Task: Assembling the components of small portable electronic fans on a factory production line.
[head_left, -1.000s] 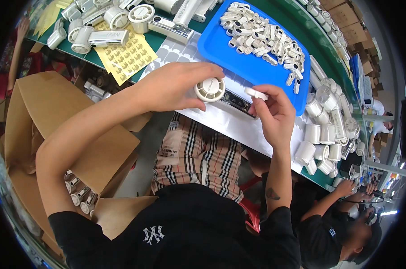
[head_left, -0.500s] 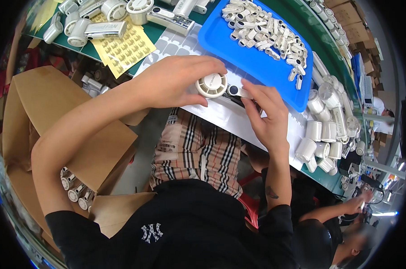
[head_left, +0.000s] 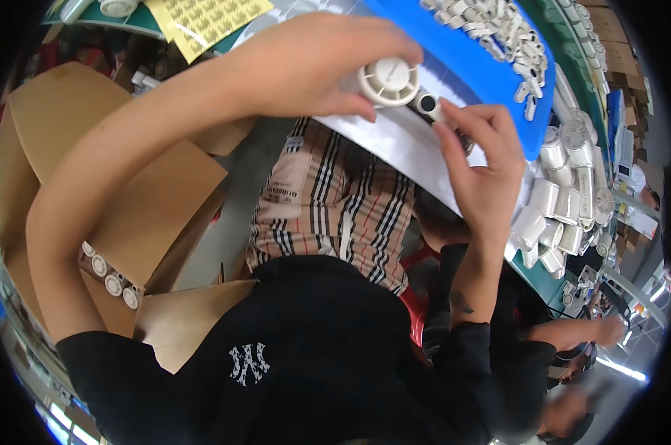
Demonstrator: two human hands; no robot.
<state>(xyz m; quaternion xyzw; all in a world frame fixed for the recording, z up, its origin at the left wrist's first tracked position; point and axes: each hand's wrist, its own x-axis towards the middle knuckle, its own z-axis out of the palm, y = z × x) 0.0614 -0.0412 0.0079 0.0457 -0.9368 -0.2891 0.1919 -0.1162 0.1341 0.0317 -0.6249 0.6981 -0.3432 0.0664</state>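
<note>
My left hand (head_left: 343,63) is curved round the round, slatted white head of a handheld fan (head_left: 389,80), thumb on the near side and fingers on the far side. Close against the head is a small white clip-like piece (head_left: 427,104) with a dark oval end. Thumb and forefinger of my right hand (head_left: 485,141) pinch that piece over the fan's body, which is mostly hidden beneath the fingers. Both hands are above a white sheet (head_left: 384,148) at the table's near edge. Whether the piece is fixed to the fan cannot be made out.
Beyond my hands lies a blue tray (head_left: 465,70) heaped with small white pieces (head_left: 491,26). White fan parts (head_left: 565,200) are piled at right. Yellow sticker sheets (head_left: 213,21) lie far left. An open cardboard box (head_left: 165,215) with fans (head_left: 115,285) stands left. A co-worker's hand (head_left: 610,330) is at lower right.
The whole view has shifted, so the table, tray and both hands appear higher and further right. My hands keep hold of the fan and the small piece.
</note>
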